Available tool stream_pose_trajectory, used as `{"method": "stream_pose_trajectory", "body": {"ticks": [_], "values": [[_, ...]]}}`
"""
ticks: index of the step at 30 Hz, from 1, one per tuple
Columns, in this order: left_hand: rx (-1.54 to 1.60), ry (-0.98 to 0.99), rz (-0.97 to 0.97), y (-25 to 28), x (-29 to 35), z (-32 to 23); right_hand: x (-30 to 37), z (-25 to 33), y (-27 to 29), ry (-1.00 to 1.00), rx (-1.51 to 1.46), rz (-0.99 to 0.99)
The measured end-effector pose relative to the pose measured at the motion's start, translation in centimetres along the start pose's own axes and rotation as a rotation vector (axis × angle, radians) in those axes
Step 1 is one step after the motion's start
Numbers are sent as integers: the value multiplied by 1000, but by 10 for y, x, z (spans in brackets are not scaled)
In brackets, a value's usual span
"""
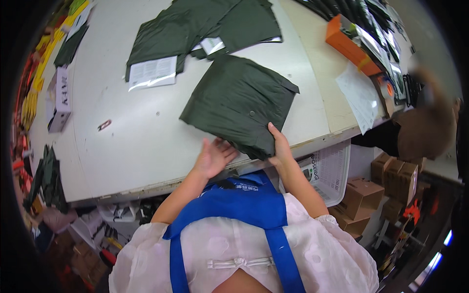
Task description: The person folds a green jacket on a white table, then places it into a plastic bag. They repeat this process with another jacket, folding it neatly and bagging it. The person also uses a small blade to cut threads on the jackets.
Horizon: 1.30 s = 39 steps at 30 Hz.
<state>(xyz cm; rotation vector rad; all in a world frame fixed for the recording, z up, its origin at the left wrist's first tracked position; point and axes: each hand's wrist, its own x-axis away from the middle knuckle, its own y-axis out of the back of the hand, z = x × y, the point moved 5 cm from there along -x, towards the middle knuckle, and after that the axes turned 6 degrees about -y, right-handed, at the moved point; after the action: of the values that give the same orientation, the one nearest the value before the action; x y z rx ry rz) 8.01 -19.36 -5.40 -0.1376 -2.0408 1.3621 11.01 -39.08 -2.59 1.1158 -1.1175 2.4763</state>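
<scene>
A dark green plastic mailing bag [239,100], creased and filled flat, lies tilted over the near part of the white table, its near edge close to the table's edge. My right hand [279,145] grips its near right corner, thumb on top and fingers hidden underneath. Just off the bag's near left edge, my left hand [214,157] is open, palm turned inward and fingers spread. Whether its fingertips touch the underside cannot be told. Beyond lie several similar green bags [195,27] in an overlapping pile, one with a white label [153,73].
A small red clip-like item [104,125] and a white box [59,100] sit on the table's left. At right are an orange box [352,44], white papers [359,93] and another person's dark sleeve [378,140]. A white basket [333,171] and cardboard boxes [360,195] stand below.
</scene>
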Motion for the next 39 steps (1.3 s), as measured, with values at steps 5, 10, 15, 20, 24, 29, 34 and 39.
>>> {"method": "stream_pose_trajectory", "body": {"ticks": [5, 10, 15, 20, 24, 29, 34, 39], "values": [[-331, -268, -63, -41, -1, -22, 14, -37, -25, -135, 309, -60], [-378, -267, -277, -18, 2, -40, 8, 111, 0, 40, 1108, 143], [-376, -227, -342, -29, 6, -44, -55, 137, -58, 38, 1259, -83], [-376, -243, -292, -13, 6, -47, -75, 95, -62, -468, 879, 268], [-496, -286, -376, 3, 29, -65, -77, 60, -73, -318, 1011, 241], [-517, -278, -470, 17, 58, -93, -66, 70, -94, 146, 1561, 206], [-488, -270, -465, 22, 51, -91, -49, 271, -55, 500, 1529, -196], [-537, -219, -561, 24, 56, -92, -62, 357, -26, 626, 1615, -340]]}}
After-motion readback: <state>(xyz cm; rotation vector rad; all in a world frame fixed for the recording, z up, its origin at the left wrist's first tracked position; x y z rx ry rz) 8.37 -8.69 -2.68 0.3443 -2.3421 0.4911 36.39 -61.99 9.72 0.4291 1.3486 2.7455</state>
